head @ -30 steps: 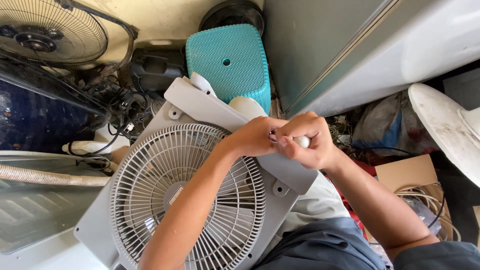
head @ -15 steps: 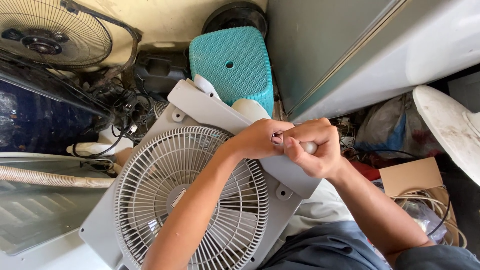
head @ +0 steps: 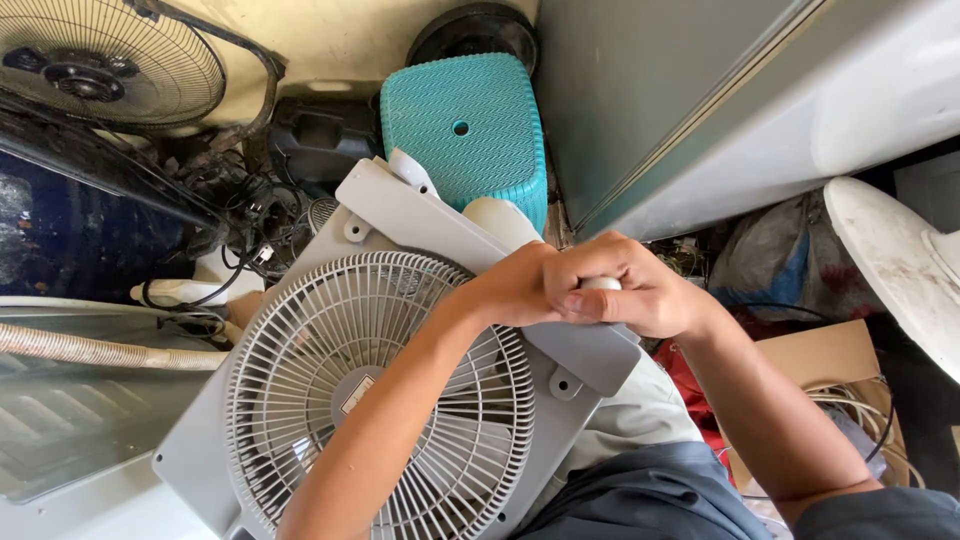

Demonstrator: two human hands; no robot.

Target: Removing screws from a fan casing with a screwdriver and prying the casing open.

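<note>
Both hands were bunched up at the top right corner of the grey box fan (head: pixel 400 400), right hand (head: pixel 640 290) wrapped tight round a small white knob (head: pixel 600 284), left hand (head: pixel 520 285) pinching right beside it, teal stool (head: pixel 465 125) just behind the fan

Teal stool (head: pixel 465 125) crowds fan housing (head: pixel 420 215) — perhaps touching; right side cluttered.

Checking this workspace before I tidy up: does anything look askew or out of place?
The grey box fan lies tilted across the person's lap, both hands on its edge. Tangled cables and a bare fan grille are piled behind it.
</note>
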